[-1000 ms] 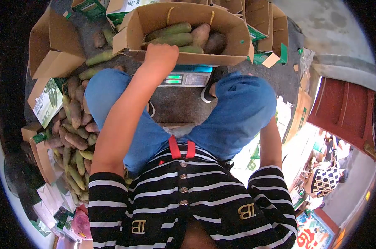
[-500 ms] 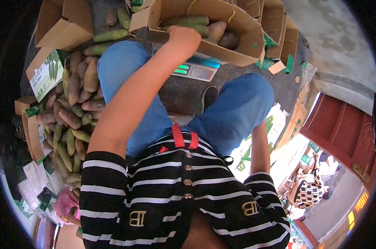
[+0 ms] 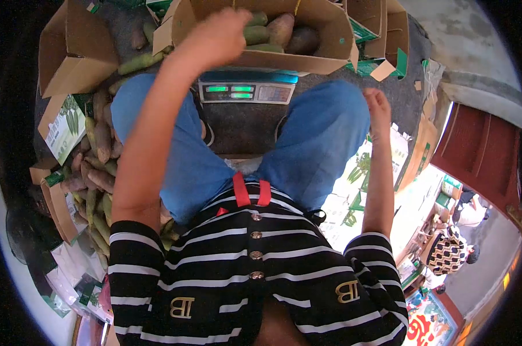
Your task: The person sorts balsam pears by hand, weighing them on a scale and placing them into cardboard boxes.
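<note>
An open cardboard box [image 3: 307, 62] holding several thick, long green and purplish-brown vegetables [image 3: 279, 30] rests on a digital scale [image 3: 246, 92] with lit green displays. My left hand [image 3: 218, 37] is over the box's near left side, smeared by motion. Its fingers point at the green vegetables, and whether they grip one cannot be made out. Beside my right knee, my right hand [image 3: 378, 109] is raised with loosely bent, parted fingers and nothing visible in them.
At my left lies a big heap of similar vegetables [image 3: 102, 173], next to a printed carton [image 3: 65, 127]. An open box [image 3: 79, 52] stands at far left, more boxes [image 3: 396, 40] at far right. A person in a patterned top [image 3: 445, 251] is beyond the red door [image 3: 480, 155].
My left hand has drawn back left from inside the box, uncovering the scale's displays. My right hand has come up beside the knee. The view has shifted, and the knees sit differently.
</note>
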Motion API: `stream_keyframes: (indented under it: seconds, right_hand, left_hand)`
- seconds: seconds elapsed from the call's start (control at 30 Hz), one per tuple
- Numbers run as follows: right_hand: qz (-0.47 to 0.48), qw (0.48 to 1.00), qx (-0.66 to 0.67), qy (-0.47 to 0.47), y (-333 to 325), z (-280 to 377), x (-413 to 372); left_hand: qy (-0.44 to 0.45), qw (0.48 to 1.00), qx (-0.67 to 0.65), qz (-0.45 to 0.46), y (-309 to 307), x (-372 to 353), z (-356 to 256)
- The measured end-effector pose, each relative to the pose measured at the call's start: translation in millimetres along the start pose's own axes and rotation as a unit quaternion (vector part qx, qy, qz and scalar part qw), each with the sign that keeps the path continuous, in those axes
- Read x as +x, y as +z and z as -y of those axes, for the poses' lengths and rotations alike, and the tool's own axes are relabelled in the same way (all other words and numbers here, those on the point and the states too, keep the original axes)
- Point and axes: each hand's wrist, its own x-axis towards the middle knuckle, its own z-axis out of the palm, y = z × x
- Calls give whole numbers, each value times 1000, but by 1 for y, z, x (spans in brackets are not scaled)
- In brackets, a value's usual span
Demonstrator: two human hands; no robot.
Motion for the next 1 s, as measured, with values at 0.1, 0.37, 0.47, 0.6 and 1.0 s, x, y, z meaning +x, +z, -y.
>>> stream_keyframes:
  seconds: [0.1, 0.37, 0.47, 0.6, 1.0]
  right_hand:
    - [21, 1000, 1, -11, 6, 53, 14]
    - [34, 978, -201, -47, 32, 68, 95]
    - [45, 967, -249, -25, 50, 70, 105]
    - [38, 913, -399, -79, 65, 66, 129]
    - [132, 847, -515, -2, 69, 77, 153]
  left_hand:
    - [-128, 984, 110, -63, -47, 28, 3]
    - [-209, 957, 190, 65, -6, 42, 143]
    - [-203, 958, 194, 60, 14, 40, 182]
    - [-236, 952, 131, 147, 14, 49, 196]
    - [-268, 952, 13, 146, 21, 40, 206]
